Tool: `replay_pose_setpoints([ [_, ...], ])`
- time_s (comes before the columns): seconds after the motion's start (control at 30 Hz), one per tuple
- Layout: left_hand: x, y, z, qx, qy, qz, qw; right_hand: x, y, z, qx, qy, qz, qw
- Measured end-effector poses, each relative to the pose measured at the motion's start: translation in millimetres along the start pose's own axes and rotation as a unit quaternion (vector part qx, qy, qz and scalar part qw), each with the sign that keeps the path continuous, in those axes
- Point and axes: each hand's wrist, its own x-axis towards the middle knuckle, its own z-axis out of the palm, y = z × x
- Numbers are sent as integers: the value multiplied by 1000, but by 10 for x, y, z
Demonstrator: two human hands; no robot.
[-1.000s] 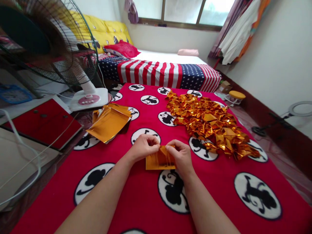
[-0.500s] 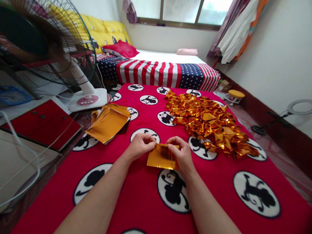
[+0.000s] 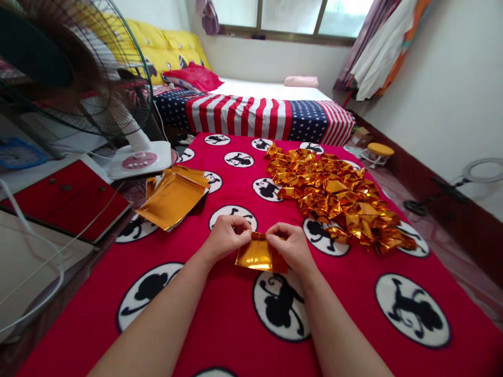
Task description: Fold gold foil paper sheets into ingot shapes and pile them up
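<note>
folded foil pieces (image 3: 338,201), apparently done; flat foil sheets (image 3: 173,199), unworked; left hand (image 3: 223,240) and right hand (image 3: 294,248), grips closed on unfinished gold foil (image 3: 257,255).

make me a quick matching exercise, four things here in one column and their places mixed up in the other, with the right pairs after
Column one
1. single gold foil sheet
2. loose stack of gold foil sheets
3. folded gold foil pieces
4. round stool

Column two
A. on the floor near the right wall
B. at the left edge of the red blanket, near the electric fan
C. between the left hand and right hand
D. spread over the blanket's right side

Pairs: 1-C, 2-B, 3-D, 4-A
</note>
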Motion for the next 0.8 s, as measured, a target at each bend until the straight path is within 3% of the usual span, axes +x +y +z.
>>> replay_pose_setpoints([
  [0.3, 39, -62, -77, -22, 58, -28, 998, 33, 53, -106, 51, 31, 18, 998],
  [0.53, 99, -56, -121, -95, 156, -62, 981, 36, 24, -131, 75, 33, 38, 996],
  [0.63, 83, 50, -87, -82, 92, -24, 992, 35, 30, -91, 53, -2, 23, 998],
  [0.7, 61, 140, -37, -14, 28, 11, 999, 28, 41, -59, 26, -13, 14, 999],
  [0.8, 35, 244, 47, 99, -20, 20, 995, 7, 61, -24, -8, -13, 19, 1000],
])
